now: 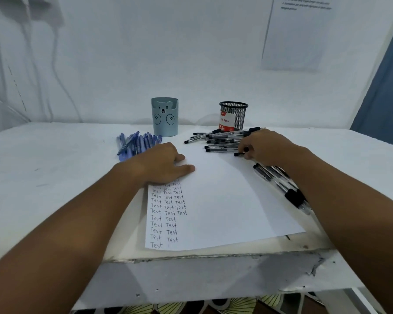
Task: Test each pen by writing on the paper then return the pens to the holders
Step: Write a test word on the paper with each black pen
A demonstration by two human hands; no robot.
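Observation:
A white paper (225, 200) lies on the table with several rows of the word "Test" down its left side. My left hand (161, 164) rests flat on the paper's upper left part. My right hand (263, 147) sits over a pile of black-capped pens (220, 140), and its fingers pinch one black pen (239, 153) at the paper's right edge. More black pens (279, 184) lie under my right forearm. A heap of blue pens (136, 142) sits left of the paper. Behind stand a blue bear holder (165, 116) and a black mesh holder (233, 116).
The white table (55, 166) has a worn front edge near my body. A white wall rises right behind the holders, with a printed sheet (297, 35) taped at the upper right. A ball-pen box label shows inside the mesh holder.

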